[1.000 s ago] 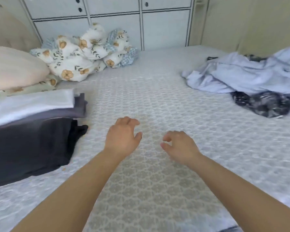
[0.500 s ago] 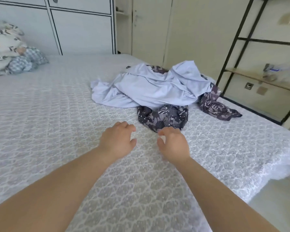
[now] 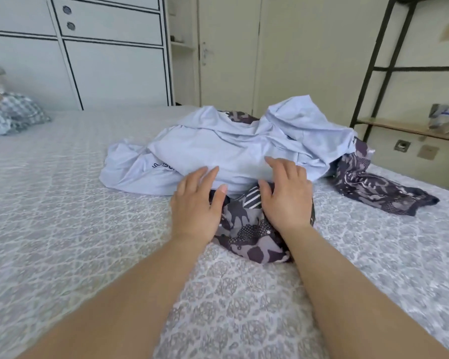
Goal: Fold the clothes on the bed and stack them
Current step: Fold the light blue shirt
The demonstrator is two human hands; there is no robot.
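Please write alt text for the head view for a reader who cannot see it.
Two bare hands reach into a heap of unfolded clothes on a bed: the left hand and right hand, fingers extended, rest on a dark patterned garment that lies under a crumpled light blue shirt. White cabinets stand behind the bed.

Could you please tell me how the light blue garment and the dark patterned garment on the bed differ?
The light blue garment is plain, bar small dark lettering; the dark patterned garment is purple-grey camouflage. The blue one lies heaped on top; the patterned one pokes out beneath it at the front and right. Both are crumpled and unfolded.
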